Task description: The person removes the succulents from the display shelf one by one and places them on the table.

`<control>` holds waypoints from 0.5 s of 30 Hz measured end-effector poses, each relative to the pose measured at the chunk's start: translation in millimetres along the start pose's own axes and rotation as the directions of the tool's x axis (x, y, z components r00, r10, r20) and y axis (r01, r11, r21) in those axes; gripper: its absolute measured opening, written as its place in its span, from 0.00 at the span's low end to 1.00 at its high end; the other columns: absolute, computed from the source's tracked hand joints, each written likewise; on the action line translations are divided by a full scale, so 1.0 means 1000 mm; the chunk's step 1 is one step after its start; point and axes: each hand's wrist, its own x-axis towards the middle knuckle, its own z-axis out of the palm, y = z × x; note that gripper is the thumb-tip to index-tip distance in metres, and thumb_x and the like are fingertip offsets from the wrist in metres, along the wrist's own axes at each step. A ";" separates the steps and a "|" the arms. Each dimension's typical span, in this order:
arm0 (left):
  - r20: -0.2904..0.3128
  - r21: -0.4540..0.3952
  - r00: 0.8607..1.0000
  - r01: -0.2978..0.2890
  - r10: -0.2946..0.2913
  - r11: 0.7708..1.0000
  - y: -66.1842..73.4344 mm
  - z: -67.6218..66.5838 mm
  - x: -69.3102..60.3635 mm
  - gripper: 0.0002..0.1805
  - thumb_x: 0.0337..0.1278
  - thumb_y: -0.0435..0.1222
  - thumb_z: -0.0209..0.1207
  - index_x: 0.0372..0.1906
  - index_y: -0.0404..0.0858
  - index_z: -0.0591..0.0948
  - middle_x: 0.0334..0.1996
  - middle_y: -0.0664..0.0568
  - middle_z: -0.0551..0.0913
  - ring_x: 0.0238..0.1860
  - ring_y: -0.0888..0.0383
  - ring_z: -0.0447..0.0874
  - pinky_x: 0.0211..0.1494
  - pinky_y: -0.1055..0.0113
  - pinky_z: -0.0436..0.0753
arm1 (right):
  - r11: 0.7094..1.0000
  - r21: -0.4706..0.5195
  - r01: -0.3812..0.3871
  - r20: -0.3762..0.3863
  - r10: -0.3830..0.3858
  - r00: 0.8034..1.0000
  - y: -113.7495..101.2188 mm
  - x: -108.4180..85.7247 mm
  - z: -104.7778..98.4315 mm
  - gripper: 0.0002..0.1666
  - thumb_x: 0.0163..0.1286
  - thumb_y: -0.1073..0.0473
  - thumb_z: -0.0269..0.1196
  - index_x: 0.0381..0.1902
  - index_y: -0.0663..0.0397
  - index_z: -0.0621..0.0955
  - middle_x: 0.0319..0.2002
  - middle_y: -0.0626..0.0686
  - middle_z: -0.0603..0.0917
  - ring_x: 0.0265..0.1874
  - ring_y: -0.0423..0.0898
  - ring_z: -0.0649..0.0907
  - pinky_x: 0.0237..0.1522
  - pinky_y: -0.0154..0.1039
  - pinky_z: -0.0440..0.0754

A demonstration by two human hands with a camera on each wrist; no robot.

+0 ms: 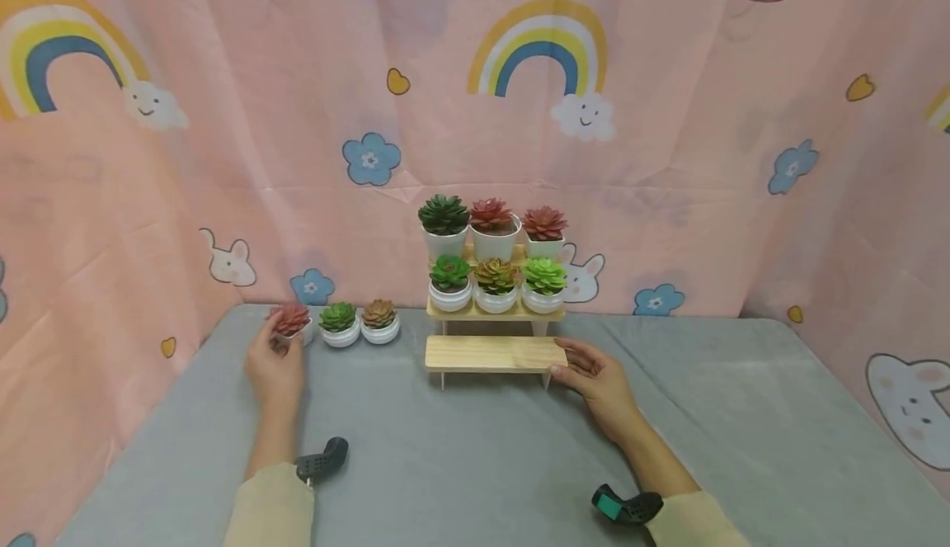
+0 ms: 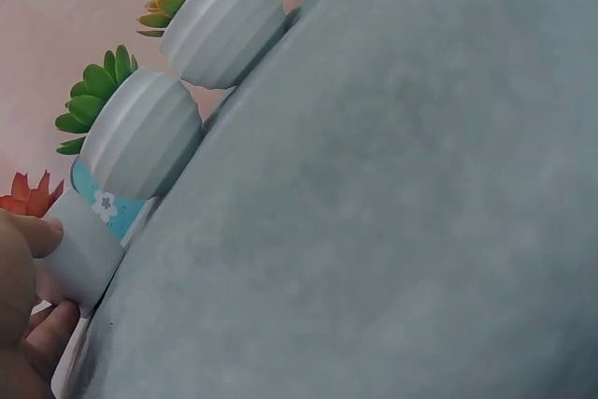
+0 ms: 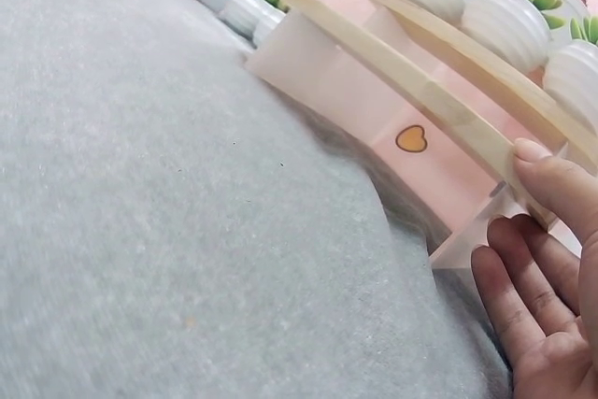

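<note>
My left hand (image 1: 276,365) holds the white pot of a red succulent (image 1: 292,318) at the left of the table, thumb and fingers on its sides in the left wrist view. Beside it stand a green succulent (image 1: 338,323) and a brown-orange succulent (image 1: 379,320) in ribbed white pots. My right hand (image 1: 603,384) grips the right end of the lowest wooden shelf of a tiered plant stand (image 1: 490,353). In the right wrist view the thumb lies on the shelf's edge and the other fingers are beneath it. That shelf bears no pots.
On the stand's middle shelf sit three succulents, the centre one yellow-brown (image 1: 496,275). Its top shelf holds a dark green succulent (image 1: 444,215) and two red ones. Behind the grey-covered table (image 1: 475,456) hangs a pink printed curtain (image 1: 660,225).
</note>
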 end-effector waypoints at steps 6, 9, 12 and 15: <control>0.029 -0.003 0.999 0.029 -0.029 1.000 0.000 -0.002 0.001 0.26 0.65 0.26 0.61 0.68 0.36 0.76 0.62 0.33 0.80 0.58 0.39 0.83 0.63 0.46 0.82 | 1.000 0.002 0.004 0.006 -0.004 1.000 0.001 0.000 0.001 0.33 0.68 0.60 0.69 0.68 0.63 0.74 0.62 0.70 0.79 0.47 0.28 0.84 0.47 0.24 0.84; 0.055 0.010 0.998 0.036 -0.036 0.999 0.001 -0.001 0.001 0.27 0.64 0.26 0.61 0.68 0.37 0.76 0.64 0.33 0.78 0.59 0.38 0.83 0.64 0.46 0.82 | 1.000 0.000 0.000 0.002 0.000 1.000 0.000 0.000 0.001 0.33 0.68 0.60 0.69 0.68 0.62 0.74 0.61 0.69 0.80 0.47 0.28 0.84 0.47 0.24 0.85; 0.080 0.032 0.996 0.032 -0.035 0.999 0.002 -0.001 0.002 0.28 0.63 0.25 0.61 0.69 0.38 0.76 0.65 0.33 0.77 0.60 0.37 0.82 0.64 0.46 0.82 | 1.000 -0.006 -0.005 -0.003 0.005 1.000 0.000 0.000 0.001 0.33 0.67 0.59 0.70 0.68 0.62 0.74 0.61 0.69 0.80 0.47 0.28 0.84 0.47 0.24 0.84; 0.083 0.042 0.996 0.032 -0.035 0.999 0.002 0.000 0.002 0.28 0.62 0.26 0.61 0.68 0.38 0.77 0.65 0.34 0.78 0.60 0.36 0.82 0.64 0.46 0.82 | 1.000 -0.007 -0.013 -0.002 0.013 1.000 -0.001 0.001 0.001 0.33 0.67 0.59 0.70 0.68 0.61 0.74 0.62 0.69 0.80 0.47 0.28 0.84 0.47 0.24 0.84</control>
